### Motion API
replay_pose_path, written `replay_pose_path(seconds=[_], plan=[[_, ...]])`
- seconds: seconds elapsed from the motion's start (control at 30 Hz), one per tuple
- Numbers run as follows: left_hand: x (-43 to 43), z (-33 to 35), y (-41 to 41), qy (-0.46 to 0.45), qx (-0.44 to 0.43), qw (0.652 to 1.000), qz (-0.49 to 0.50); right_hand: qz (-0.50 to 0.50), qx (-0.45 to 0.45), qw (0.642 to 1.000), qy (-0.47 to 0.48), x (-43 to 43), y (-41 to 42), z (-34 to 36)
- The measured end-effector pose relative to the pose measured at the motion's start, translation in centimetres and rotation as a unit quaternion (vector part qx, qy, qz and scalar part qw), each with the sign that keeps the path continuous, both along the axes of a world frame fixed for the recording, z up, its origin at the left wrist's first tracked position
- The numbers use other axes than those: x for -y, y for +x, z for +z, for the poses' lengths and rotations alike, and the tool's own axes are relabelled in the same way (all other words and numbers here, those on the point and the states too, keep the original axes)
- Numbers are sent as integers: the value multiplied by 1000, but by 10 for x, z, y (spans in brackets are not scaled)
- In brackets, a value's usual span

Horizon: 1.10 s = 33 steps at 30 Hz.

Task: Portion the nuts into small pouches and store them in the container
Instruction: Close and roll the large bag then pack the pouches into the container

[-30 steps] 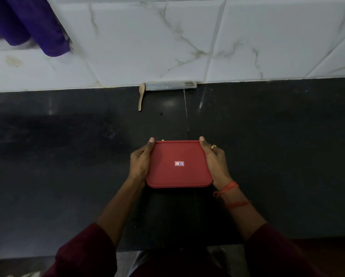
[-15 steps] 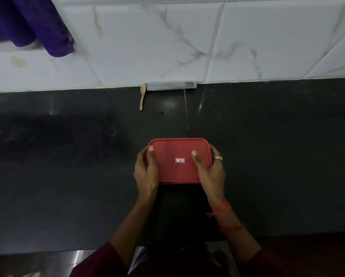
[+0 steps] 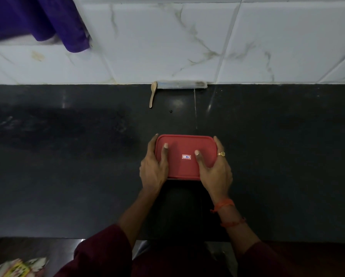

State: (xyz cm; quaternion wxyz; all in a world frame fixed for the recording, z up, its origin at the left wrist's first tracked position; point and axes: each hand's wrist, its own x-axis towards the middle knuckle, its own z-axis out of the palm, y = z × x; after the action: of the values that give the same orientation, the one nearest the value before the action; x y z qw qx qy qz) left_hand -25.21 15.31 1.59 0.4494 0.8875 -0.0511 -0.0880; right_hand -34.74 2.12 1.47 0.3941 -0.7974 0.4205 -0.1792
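Thumbs (image 3: 164, 153) atop, left hand (image 3: 153, 169) and right hand (image 3: 216, 171) grip container (image 3: 184, 146).

A: Is there anything to read here?

B: Only one thing. There is a small label (image 3: 186, 156) on the red lid (image 3: 184, 143), a white rectangle with a red border.

A: Where is it, going by the hands?

B: It sits between the two thumbs that rest on the lid. It is just beside the thumb tip of the right hand (image 3: 215, 172) and further from the thumb of the left hand (image 3: 153, 172).

A: What does it say?

B: Two blue characters, something like "61" or "S1". They are too small for me to tell which.

A: Is there any other print?

B: A colourful packet (image 3: 17, 266) lies well apart from the grip, down past the left elbow. Its print is too blurred to read.
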Motion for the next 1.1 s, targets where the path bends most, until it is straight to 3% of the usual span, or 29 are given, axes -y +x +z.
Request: replay_pose_path(seconds=[0.1,0.17,0.27,0.43,0.77,0.83,0.93,1.03,1.1], plan=[[-1,2,-1,42,14,999,-31,34,-48,998,-21,7,2,3],[-1,5,-2,109,117,985,-66,68,-69,985,-143,10,2,7],[4,8,1,182,250,938,-157,166,-80,935,-303,8,10,12],[9,5,1,249,266,890,-273,286,-165,895,-300,2,19,9],[9,2,4,241,263,895,-267,274,-172,896,-304,2,20,7],[9,4,3,214,257,905,-263,277,-145,907,-283,3,19,10],[6,8,1,92,236,942,-221,222,-10,947,-230,6,14,18],[-9,10,-3,-78,110,988,-80,131,76,980,-132,10,-2,23],[-26,7,-7,-142,-7,990,-4,68,82,994,-11,11,-17,22]])
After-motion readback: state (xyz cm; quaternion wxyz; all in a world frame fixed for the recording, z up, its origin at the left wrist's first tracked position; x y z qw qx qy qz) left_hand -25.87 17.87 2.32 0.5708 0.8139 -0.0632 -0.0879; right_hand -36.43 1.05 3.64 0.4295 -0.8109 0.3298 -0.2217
